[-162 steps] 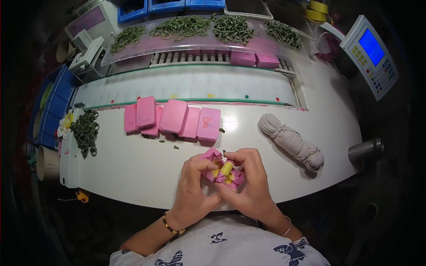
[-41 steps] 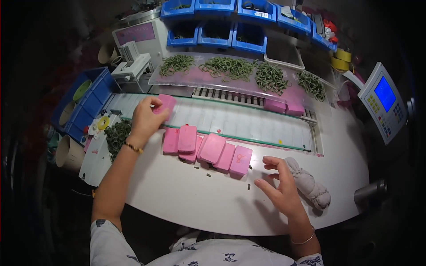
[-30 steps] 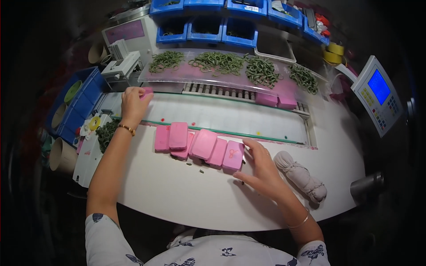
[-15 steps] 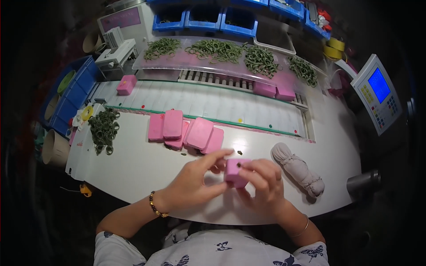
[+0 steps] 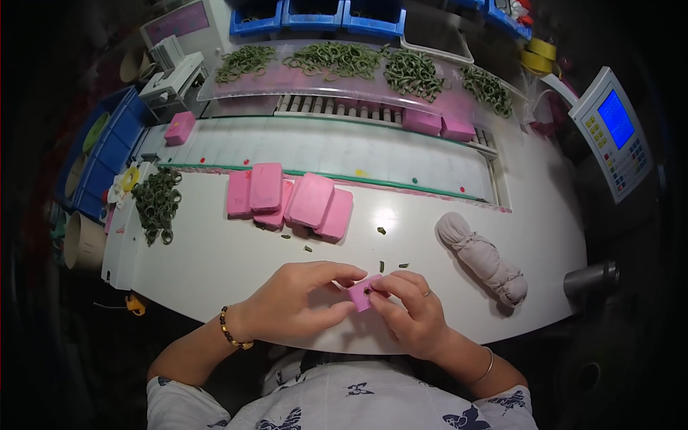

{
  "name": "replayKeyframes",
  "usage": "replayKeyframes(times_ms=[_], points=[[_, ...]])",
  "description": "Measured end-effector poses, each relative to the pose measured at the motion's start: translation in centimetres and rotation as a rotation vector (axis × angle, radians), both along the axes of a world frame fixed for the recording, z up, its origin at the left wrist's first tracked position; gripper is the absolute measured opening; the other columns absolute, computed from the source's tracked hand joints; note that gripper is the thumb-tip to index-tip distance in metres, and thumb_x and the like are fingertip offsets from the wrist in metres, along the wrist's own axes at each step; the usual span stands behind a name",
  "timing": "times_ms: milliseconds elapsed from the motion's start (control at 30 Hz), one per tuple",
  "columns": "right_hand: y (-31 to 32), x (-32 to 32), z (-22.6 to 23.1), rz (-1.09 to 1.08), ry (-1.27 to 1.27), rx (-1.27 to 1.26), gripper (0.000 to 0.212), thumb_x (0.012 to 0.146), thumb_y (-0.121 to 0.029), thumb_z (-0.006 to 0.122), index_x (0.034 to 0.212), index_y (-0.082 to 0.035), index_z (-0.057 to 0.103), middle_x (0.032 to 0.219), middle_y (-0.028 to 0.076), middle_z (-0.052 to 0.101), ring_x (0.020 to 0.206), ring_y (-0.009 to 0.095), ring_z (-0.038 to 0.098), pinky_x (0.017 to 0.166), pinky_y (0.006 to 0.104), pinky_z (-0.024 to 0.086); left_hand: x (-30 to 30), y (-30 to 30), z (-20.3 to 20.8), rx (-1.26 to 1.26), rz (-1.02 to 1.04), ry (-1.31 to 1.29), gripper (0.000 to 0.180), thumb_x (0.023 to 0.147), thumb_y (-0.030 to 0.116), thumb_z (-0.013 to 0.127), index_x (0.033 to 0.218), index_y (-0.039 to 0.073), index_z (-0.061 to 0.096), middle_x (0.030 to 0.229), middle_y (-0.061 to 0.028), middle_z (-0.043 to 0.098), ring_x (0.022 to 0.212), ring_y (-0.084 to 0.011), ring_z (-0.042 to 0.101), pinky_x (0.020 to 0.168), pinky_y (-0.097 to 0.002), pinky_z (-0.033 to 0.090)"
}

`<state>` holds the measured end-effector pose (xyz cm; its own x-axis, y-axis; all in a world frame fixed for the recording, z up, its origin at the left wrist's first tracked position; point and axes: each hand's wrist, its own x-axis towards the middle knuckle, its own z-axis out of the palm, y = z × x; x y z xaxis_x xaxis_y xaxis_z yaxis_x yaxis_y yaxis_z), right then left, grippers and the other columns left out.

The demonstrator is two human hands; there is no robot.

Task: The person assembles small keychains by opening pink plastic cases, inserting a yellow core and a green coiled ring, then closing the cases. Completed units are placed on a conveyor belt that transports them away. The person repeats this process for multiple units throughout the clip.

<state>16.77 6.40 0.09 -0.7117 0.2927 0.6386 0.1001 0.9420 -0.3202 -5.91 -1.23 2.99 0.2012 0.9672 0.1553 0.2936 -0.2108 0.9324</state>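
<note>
The left hand and the right hand meet at the near edge of the white table, both pinching one small pink case between thumbs and fingertips; the left grips its left side, the right its right side and top. Far of the hands, a conveyor belt crosses the table, carrying one pink case at its left end. A grey cloth bundle lies to the right. A stack of pink cases sits between the hands and the belt. A pile of green rings lies at the left, and green scraps dot the table.
</note>
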Motion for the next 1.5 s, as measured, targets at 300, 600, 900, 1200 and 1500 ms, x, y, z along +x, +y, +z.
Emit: replayKeyframes(times_ms=[300, 600, 900, 1200, 1500], points=[[0.0, -0.3, -0.3, -0.037, -0.01, 0.138, 0.025, 0.078, -0.006, 0.071, 0.102, -0.007, 0.063, 0.123, 0.01, 0.061, 0.103, 0.025, 0.061, 0.077, 0.0325, 0.053, 2.1, -0.1, -2.9, 0.052, 0.209, -0.104, 0.02, 0.094, 0.003, 0.051, 0.113, 0.001, 0.053, 0.094, -0.0108, 0.065, 0.079, -0.0164, 0.067, 0.071, -0.0282, 0.056], [0.0, 0.5, -0.7, 0.026, 0.066, 0.234, 0.018, 0.077, -0.005, 0.071, 0.091, -0.01, 0.062, 0.106, 0.006, 0.069, 0.089, 0.019, 0.063, 0.07, 0.0283, 0.052, 1.4, 1.8, -1.5, -0.367, 0.126, -0.217, 0.03, 0.102, 0.003, 0.035, 0.121, 0.002, 0.058, 0.107, -0.0049, 0.066, 0.081, -0.0066, 0.06, 0.069, -0.0223, 0.051], [-1.1, 2.4, 0.2, 0.073, -0.025, 0.273, 0.013, 0.076, -0.007, 0.072, 0.085, -0.009, 0.063, 0.11, 0.008, 0.071, 0.099, 0.02, 0.065, 0.073, 0.0274, 0.055, 1.6, 0.3, 0.2, -0.193, -0.008, 0.076, 0.077, 0.082, 0.023, 0.083, 0.146, 0.006, 0.045, 0.132, -0.0096, 0.055, 0.115, -0.0194, 0.055, 0.094, -0.0317, 0.049], [-1.4, 2.9, 0.5, -0.016, 0.024, -0.199, 0.043, 0.08, -0.017, 0.078, 0.116, 0.0, 0.062, 0.1, 0.011, 0.068, 0.092, 0.024, 0.066, 0.074, 0.0333, 0.059, 2.6, 0.5, -0.5, -0.011, 0.022, 0.319, 0.092, 0.067, 0.029, 0.087, 0.144, 0.007, 0.041, 0.127, -0.0111, 0.057, 0.109, -0.0286, 0.053, 0.098, -0.0401, 0.041], [-1.2, -3.1, 1.7, -0.381, -0.158, -0.191, 0.071, 0.075, -0.03, 0.084, 0.127, 0.005, 0.05, 0.09, 0.013, 0.063, 0.074, 0.028, 0.06, 0.06, 0.037, 0.051, 3.5, 0.1, -2.4, 0.11, 0.167, 0.359, 0.089, 0.064, 0.021, 0.086, 0.141, 0.007, 0.043, 0.121, -0.0092, 0.059, 0.104, -0.0289, 0.057, 0.095, -0.0394, 0.041]])
